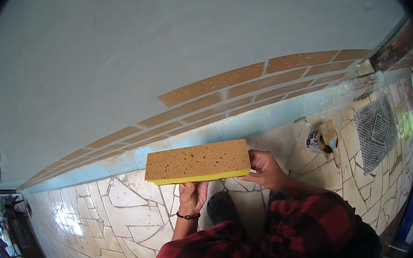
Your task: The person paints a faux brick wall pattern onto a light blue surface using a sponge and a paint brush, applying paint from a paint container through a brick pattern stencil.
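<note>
A rectangular sponge block [195, 161] is held level in front of me, its porous face coated brown and its lower edge yellow. My left hand [191, 197] supports it from underneath, fingers partly hidden behind it. At the block's right end, my right hand [264, 169] pinches the corner between thumb and fingers. Beyond the block stands a grey wall [181, 36] whose lower part carries rows of brown brick-shaped prints [222, 84] with grey gaps between them. The top row begins partway along, at a slanted left end.
A paint can [313, 143] with a brush [331, 138] across it stands on the stone-patterned floor [124, 208] to my right. Past it lies a grey mat [377, 131]. A pale blue baseboard [207, 133] runs along the wall's foot. Dark shoes [222, 209] show below my hands.
</note>
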Motion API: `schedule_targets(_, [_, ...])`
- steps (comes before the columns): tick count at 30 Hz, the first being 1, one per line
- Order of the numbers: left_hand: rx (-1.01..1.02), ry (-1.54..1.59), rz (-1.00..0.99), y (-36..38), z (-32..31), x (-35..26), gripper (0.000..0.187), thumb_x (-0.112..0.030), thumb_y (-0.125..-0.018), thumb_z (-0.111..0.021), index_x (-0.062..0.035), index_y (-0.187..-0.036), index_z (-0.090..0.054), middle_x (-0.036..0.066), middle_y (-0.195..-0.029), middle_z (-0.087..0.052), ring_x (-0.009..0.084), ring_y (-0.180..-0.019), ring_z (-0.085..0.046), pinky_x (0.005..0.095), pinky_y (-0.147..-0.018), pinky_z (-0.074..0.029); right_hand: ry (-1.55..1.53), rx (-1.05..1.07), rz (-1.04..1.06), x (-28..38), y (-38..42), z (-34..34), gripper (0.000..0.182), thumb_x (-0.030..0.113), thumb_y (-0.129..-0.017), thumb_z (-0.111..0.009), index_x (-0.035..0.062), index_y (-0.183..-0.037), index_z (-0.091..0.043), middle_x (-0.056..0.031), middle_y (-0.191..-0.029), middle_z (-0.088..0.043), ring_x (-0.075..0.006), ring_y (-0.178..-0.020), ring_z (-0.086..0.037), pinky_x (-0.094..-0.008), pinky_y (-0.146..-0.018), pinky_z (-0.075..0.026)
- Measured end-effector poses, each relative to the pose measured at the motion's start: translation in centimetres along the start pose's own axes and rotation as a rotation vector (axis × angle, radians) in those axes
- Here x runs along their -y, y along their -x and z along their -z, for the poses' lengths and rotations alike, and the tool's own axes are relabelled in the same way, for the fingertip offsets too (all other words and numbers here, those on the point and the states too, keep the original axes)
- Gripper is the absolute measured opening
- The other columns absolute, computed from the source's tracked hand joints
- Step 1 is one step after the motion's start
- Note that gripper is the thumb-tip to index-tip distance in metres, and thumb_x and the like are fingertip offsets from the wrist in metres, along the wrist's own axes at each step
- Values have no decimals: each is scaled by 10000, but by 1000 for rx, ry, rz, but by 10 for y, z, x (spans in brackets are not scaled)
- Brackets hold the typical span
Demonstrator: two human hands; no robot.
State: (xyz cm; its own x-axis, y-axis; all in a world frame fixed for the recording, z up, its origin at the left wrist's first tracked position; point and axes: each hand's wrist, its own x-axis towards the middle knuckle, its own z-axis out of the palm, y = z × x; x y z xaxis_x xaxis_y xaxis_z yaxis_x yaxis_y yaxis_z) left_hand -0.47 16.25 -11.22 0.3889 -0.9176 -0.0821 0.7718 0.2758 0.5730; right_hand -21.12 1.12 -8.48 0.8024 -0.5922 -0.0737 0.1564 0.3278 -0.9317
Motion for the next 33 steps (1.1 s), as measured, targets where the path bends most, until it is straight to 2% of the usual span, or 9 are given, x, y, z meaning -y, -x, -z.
schedule_targets(7, [2, 91, -27, 1, 4, -12, 786, -429, -881, -778, -66, -1488, -436, 96, -1483, -516, 291, -1400, -462, 506, -1199, -336, 342, 142, 145, 0, -1, -7, 126, -7, -885, -766, -11, -975, -678, -60, -866, -704, -97, -824, -670, -256, -766, -531])
schedule_targets(10, [8, 156, -52, 2, 4, -16, 799, -510, -900, -725, -66, -1493, -427, 110, -1490, -506, 296, -1396, -466, 502, -1180, -363, 62, 68, -263, 6, 3, -13, 116, 41, -912, -756, -15, -975, -675, -36, -789, -687, -64, -703, -634, -232, -661, -499])
schedule_targets(13, [2, 257, -22, 1, 9, -18, 793, -582, -936, -638, -66, -1496, -417, 119, -1486, -506, 302, -1387, -473, 501, -1153, -393, 107, 41, -231, 4, -3, -19, 114, 71, -937, -736, -16, -975, -671, -19, -747, -674, -40, -635, -597, -230, -602, -475])
schedule_targets(19, [-138, 207, 30, -1, 3, -19, 720, -579, -1017, -493, -55, -1500, -389, 124, -1475, -510, 295, -1358, -500, 492, -1128, -420, 249, 137, -142, -5, -9, -18, 88, 46, -929, -721, -13, -985, -686, -35, -787, -706, -81, -692, -655, -268, -623, -503])
schedule_targets(22, [-138, 176, 7, 1, -1, -18, 663, -530, -1047, -467, -52, -1499, -389, 120, -1478, -506, 292, -1355, -501, 491, -1129, -419, 606, 91, 102, -4, -14, -16, 144, 56, -873, -766, 5, -996, -712, -63, -809, -726, -144, -724, -701, -300, -673, -532])
schedule_targets(25, [-55, 256, -1, 5, 16, -11, 665, -529, -1037, -493, -57, -1497, -400, 117, -1478, -508, 296, -1362, -494, 500, -1137, -406, 883, 78, 26, 9, -11, 0, 222, 89, -800, -821, 28, -995, -735, -95, -835, -730, -201, -753, -722, -313, -729, -546])
schedule_targets(28, [-125, 256, -54, 10, 22, -5, 672, -580, -1028, -477, -62, -1456, -461, 122, -1426, -547, 296, -1322, -520, 483, -1117, -419, 924, -204, 118, 33, 1, 25, 309, 127, -752, -852, 39, -1021, -730, -106, -877, -728, -247, -805, -723, -334, -795, -549])
schedule_targets(31, [-236, 250, -58, 12, 26, -5, 687, -598, -1013, -502, -58, -1437, -476, 114, -1377, -578, 274, -1269, -555, 455, -1083, -450, 1127, -484, 375, 53, 23, 58, 370, 148, -742, -862, 33, -1062, -716, -117, -950, -731, -285, -905, -713, -361, -846, -540])
schedule_targets(33, [-291, 261, -41, 12, 34, -4, 709, -609, -995, -531, -54, -1432, -477, 112, -1369, -582, 269, -1260, -562, 447, -1072, -464, 1294, -659, 443, 71, 50, 84, 540, 185, -709, -884, 20, -1175, -668, -161, -1118, -698, -326, -1068, -667, -388, -934, -508])
